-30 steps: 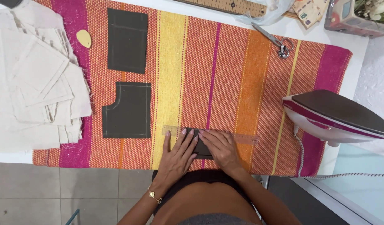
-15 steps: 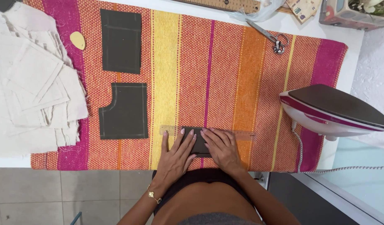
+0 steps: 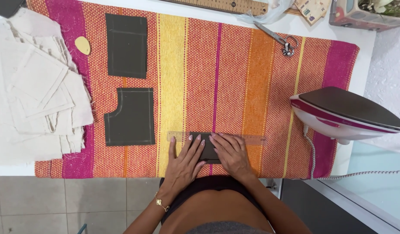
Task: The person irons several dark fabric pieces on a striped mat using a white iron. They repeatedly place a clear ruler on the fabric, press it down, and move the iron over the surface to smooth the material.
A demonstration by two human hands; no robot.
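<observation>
Remaining flat on dark fabric piece (image 3: pixel 207 147): both hands (image 3: pixel 208 158)

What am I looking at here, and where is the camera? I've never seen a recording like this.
The single view comes from a camera worn on a person's head, looking down at their own two bare hands. The left hand and right hand press flat on a small dark fabric piece under a clear ruler; nothing is gripped. Everything lies on a striped woven cloth spread over the table. Two larger dark fabric pieces sit left, beside stacked cream fabric. An iron stands right, scissors above.
</observation>
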